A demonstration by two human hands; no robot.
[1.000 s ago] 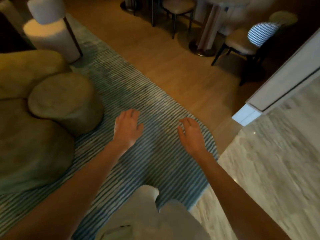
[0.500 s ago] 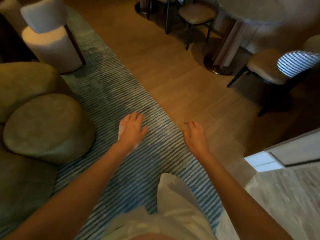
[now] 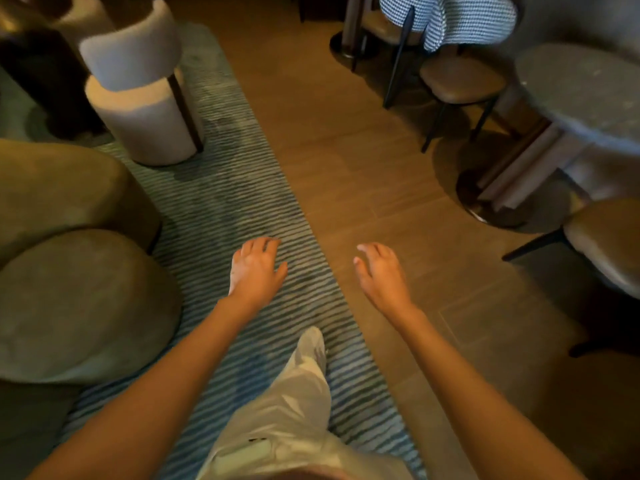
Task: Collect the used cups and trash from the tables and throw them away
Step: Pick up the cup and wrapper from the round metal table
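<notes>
Nothing is held: left hand (image 3: 256,271) and right hand (image 3: 381,275) are spread loosely. No cups or trash are seen on the round table (image 3: 581,88); collecting is judged not yet begun.

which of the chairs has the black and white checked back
The chair at the top right, beside the round table; the near-right chair shows only a tan seat.
</notes>
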